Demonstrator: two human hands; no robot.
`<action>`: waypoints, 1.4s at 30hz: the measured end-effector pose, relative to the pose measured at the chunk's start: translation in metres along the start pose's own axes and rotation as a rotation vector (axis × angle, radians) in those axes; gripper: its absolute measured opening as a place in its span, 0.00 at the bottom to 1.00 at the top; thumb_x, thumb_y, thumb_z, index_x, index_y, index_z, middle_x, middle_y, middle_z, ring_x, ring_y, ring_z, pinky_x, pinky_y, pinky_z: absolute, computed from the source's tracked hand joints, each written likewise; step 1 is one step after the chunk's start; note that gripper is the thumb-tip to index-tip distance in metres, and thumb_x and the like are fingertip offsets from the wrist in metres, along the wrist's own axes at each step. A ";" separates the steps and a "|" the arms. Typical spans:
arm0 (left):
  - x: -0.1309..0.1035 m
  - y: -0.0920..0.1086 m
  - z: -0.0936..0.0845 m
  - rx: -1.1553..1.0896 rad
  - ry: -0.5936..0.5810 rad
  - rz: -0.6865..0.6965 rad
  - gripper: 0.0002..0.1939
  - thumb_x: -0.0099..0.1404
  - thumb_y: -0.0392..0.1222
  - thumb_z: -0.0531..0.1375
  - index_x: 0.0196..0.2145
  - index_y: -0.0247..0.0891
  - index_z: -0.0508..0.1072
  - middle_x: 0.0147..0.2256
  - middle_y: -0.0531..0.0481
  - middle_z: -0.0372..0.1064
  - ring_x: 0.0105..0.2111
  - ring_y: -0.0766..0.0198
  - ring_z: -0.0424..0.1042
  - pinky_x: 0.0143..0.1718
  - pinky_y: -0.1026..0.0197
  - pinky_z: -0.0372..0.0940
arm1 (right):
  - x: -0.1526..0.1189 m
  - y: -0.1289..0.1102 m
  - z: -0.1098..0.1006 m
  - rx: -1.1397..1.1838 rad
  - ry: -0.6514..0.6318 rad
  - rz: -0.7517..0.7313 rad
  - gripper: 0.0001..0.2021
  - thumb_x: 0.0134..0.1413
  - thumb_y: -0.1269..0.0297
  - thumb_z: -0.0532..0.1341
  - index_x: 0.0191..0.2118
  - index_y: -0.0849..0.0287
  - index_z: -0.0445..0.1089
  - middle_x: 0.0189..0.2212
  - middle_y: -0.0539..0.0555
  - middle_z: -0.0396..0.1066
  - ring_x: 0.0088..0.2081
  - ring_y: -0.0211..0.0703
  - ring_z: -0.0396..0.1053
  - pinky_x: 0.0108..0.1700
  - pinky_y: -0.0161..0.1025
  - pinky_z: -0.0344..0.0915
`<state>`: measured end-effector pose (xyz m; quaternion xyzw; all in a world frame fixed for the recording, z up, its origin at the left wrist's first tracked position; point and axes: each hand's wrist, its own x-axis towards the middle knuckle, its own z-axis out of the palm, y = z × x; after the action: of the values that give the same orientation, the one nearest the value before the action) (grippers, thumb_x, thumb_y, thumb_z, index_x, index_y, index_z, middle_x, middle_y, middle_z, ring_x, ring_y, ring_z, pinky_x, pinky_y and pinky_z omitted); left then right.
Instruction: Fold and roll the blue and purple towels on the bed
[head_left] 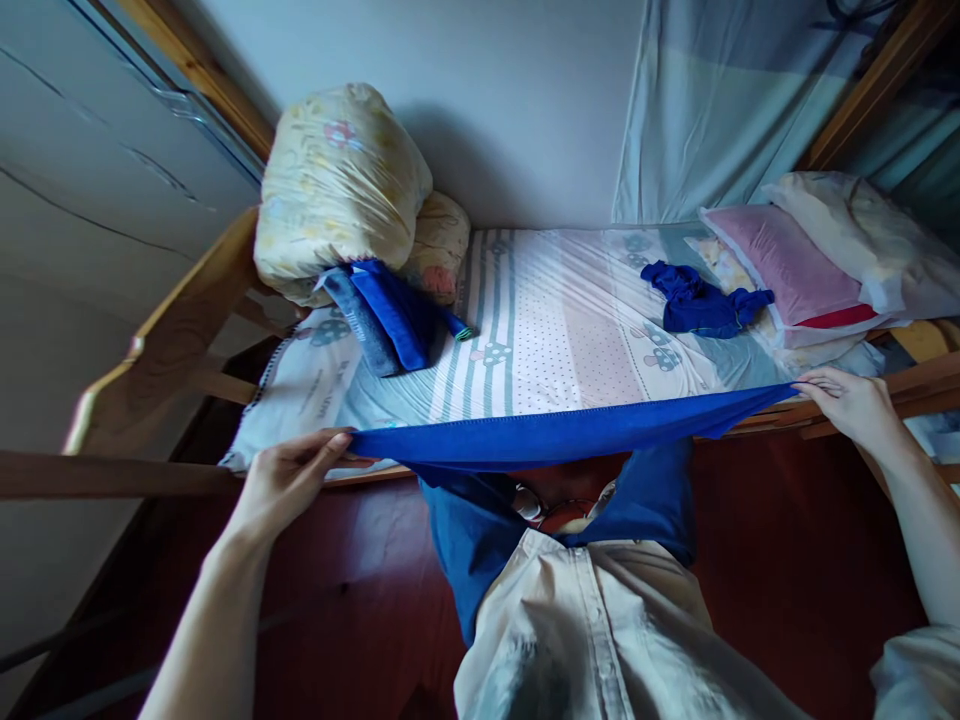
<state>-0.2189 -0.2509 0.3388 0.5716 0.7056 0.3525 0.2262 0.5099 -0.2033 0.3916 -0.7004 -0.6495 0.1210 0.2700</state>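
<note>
Two hands (289, 475) hold blue cloth (555, 437) stretched lengthwise left-to-right.

Both our arms (214, 620) reach forward, spread wide.
Our left hand (289, 478) holds a pinch, its thumb (330, 455) facing us; our right hand (851, 402) seems to pinch likewise, though small in view.
</note>
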 end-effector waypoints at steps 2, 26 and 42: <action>0.013 -0.004 0.006 -0.092 -0.071 -0.092 0.31 0.54 0.71 0.63 0.35 0.38 0.81 0.24 0.46 0.78 0.29 0.46 0.82 0.37 0.46 0.79 | 0.016 0.000 0.007 -0.003 -0.055 0.030 0.05 0.51 0.72 0.66 0.32 0.54 0.76 0.32 0.55 0.82 0.36 0.48 0.82 0.47 0.43 0.79; 0.157 -0.078 0.116 0.089 0.223 0.183 0.11 0.65 0.44 0.61 0.35 0.38 0.84 0.42 0.46 0.82 0.40 0.59 0.81 0.46 0.58 0.75 | 0.148 0.018 0.178 -0.067 0.084 -0.180 0.11 0.59 0.72 0.59 0.40 0.61 0.81 0.45 0.61 0.82 0.47 0.49 0.79 0.54 0.42 0.73; 0.096 -0.195 0.216 0.589 -0.427 0.251 0.14 0.63 0.33 0.55 0.35 0.38 0.81 0.46 0.37 0.78 0.50 0.47 0.73 0.53 0.47 0.69 | 0.079 0.084 0.308 -0.414 -0.554 0.031 0.20 0.59 0.80 0.54 0.46 0.62 0.81 0.51 0.62 0.78 0.52 0.49 0.75 0.59 0.42 0.69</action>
<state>-0.2121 -0.1256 0.0592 0.7545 0.6383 0.0325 0.1492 0.4307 -0.0591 0.1069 -0.6908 -0.6982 0.1762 -0.0662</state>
